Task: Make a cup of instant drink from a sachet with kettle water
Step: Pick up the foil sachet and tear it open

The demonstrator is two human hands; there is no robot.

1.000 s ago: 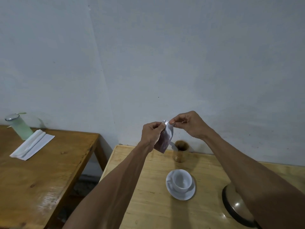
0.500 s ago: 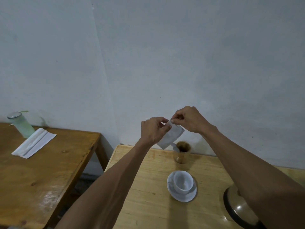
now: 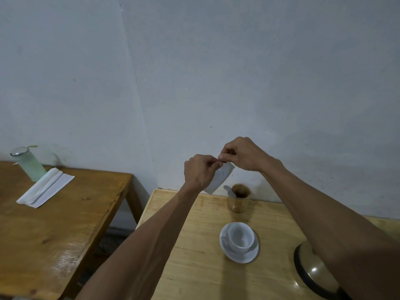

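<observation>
Both your hands pinch the top edge of the sachet (image 3: 220,178), and each grip is clamped on it: your left hand (image 3: 200,171) curls its fingers (image 3: 211,162) around the upper left corner, and your right hand (image 3: 242,153) nips the same edge from the other side, thumb and forefinger pressed together. The two hands touch at the fingertips. Your forearms reach forward and upward from the bottom of the view, wrists raised, the right wrist sitting a little higher than the left.

You hold the sachet in the air above the far edge of the light table (image 3: 194,245), near the wall (image 3: 238,72). Its long axis runs on a slant, from the pinched end at upper right down to the free end at lower left, which hangs just behind your left wrist. Its pale face is toward you.

Below your hands stands a brown cup (image 3: 239,200) with a spoon (image 3: 228,189) in it. Nearer you, a white cup (image 3: 241,237) sits upright on a white saucer (image 3: 236,255). A round metal kettle lid (image 3: 311,269) shows partly under your right forearm.
</observation>
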